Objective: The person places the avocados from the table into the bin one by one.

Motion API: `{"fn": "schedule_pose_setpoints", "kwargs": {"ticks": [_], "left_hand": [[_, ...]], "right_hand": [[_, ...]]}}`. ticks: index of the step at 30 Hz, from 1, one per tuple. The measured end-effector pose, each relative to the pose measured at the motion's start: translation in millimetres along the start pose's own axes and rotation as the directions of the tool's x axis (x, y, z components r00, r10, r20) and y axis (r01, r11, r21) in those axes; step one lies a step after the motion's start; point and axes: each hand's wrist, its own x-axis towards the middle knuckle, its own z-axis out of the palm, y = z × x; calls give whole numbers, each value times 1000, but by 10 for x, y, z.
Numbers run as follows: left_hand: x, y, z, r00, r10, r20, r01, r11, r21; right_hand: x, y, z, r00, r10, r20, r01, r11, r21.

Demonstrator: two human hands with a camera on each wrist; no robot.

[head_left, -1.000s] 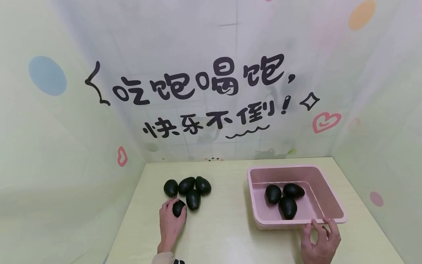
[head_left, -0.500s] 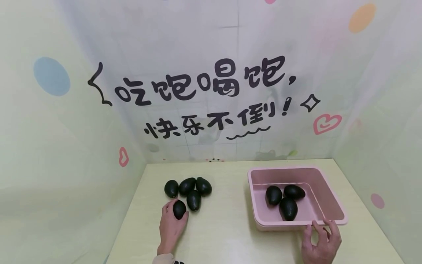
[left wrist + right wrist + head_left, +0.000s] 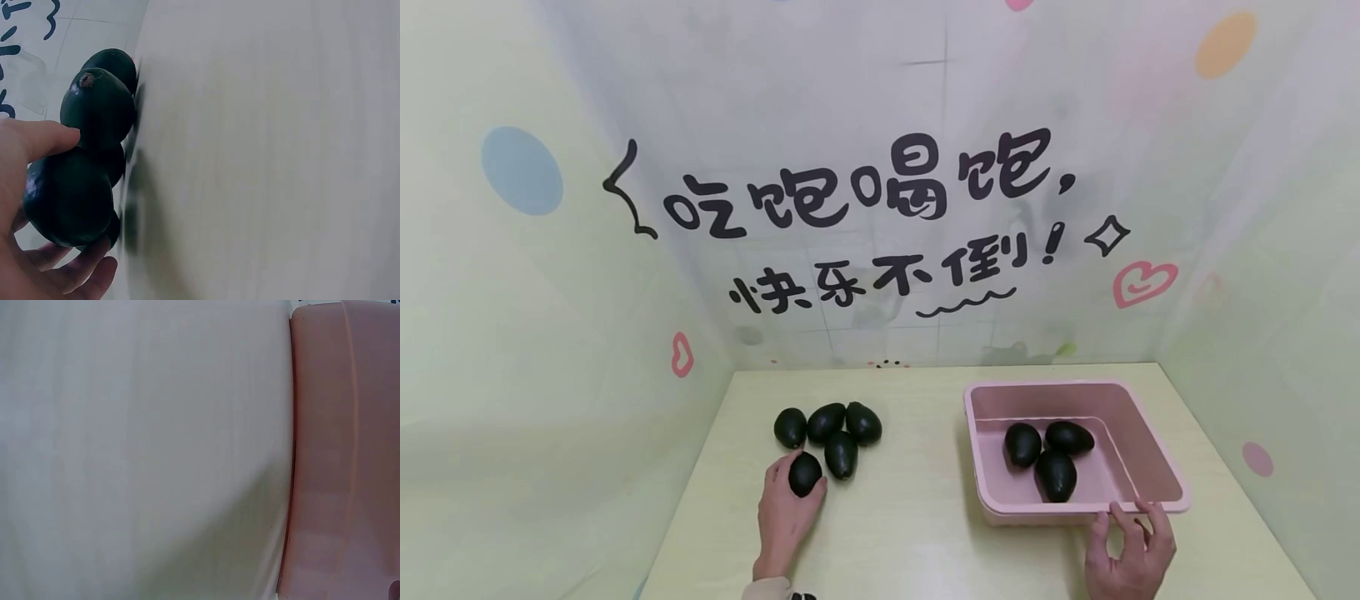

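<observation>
My left hand grips a dark green avocado, fingers on its far left side and thumb on its right. In the left wrist view, that avocado stands out from the pale table, its shadow falling beside it. Just beyond it lie several more avocados, among them one at the near right and one at the far left. My right hand holds the front rim of a pink plastic bin, fingertips on the lip and thumb below it. Inside the bin rest three avocados.
The pale wooden table runs between the loose avocados and the bin. A printed backdrop rises along its back edge, with light curtain-like walls on both sides.
Within the left hand's grip the avocado has shifted slightly, and more of it shows now. The right hand keeps its place on the bin's rim; the head view has moved a little.
</observation>
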Motion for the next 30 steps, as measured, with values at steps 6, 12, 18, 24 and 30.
{"fn": "schedule_pose_setpoints", "kwargs": {"ticks": [6, 12, 18, 24, 30], "left_hand": [[14, 76, -32, 999, 24, -25, -25, 999, -25], [25, 149, -56, 999, 45, -17, -45, 999, -26], [-3, 238, -76, 997, 74, -10, -75, 997, -27], [10, 292, -82, 995, 98, -17, -99, 994, -38], [9, 356, -88, 993, 117, -6, -117, 992, -43]], "right_hand": [[9, -11, 0, 1000, 2, 5, -2, 1000, 0], [0, 15, 0, 1000, -9, 7, 9, 1000, -3], [-9, 46, -9, 1000, -13, 24, 13, 1000, 1], [-13, 56, -4, 1000, -12, 20, 12, 1000, 1], [-23, 70, -20, 1000, -8, 30, 8, 1000, 3]]}}
